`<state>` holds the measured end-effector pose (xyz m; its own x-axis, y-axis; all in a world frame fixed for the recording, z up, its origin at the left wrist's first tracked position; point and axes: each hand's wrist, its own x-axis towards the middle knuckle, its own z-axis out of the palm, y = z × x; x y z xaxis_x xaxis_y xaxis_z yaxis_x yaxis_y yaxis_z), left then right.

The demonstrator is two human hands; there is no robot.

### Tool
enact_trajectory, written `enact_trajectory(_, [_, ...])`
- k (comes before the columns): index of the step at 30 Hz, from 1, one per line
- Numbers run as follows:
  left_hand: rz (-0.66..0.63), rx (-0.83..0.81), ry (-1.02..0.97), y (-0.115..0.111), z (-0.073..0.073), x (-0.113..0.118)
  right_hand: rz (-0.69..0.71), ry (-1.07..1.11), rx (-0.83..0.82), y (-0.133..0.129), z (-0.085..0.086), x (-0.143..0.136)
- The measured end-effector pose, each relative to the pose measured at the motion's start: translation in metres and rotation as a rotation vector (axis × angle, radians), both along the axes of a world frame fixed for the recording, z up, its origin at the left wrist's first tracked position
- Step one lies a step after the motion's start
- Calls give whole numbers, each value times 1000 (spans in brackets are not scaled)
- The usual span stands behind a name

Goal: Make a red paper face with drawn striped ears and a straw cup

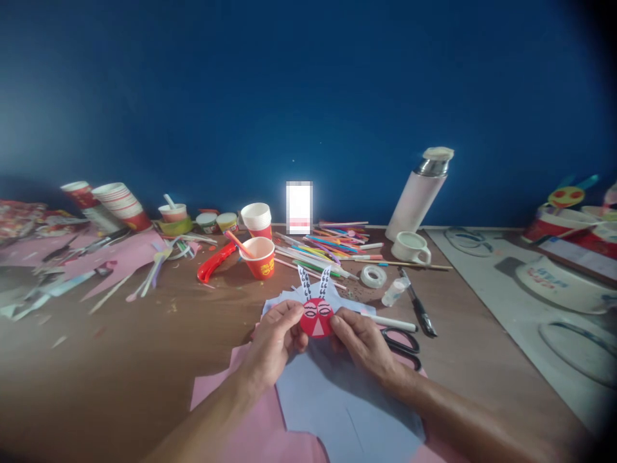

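Note:
A round red paper face (317,326) with drawn eyes, a pale triangle and two upright white ears marked in black is held up over the papers. My left hand (279,334) pinches its left edge between thumb and fingers. On the right edge, my right hand (361,337) grips it the same way. Beneath both hands lie a light blue sheet (332,399) and pink paper (231,411). Black-handled scissors (405,341) and a white marker (393,322) lie just beyond my right hand, partly on the papers.
Paper cups (260,265), a red stapler-like tool (214,260) and coloured sticks (332,244) stand or lie ahead. A tape roll (373,276), glue bottle (395,291), black pen (421,308), mug (409,247) and flask (415,199) are at right. Pink scraps (116,260) lie left.

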<state>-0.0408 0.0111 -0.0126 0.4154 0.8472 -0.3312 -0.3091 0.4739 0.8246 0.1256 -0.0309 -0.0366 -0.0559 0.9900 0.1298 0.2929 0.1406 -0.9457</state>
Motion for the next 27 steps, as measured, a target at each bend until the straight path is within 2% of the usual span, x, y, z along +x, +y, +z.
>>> enact_trajectory(27, [28,41,19,0,3,2,-14,55,-20,1,-6,1])
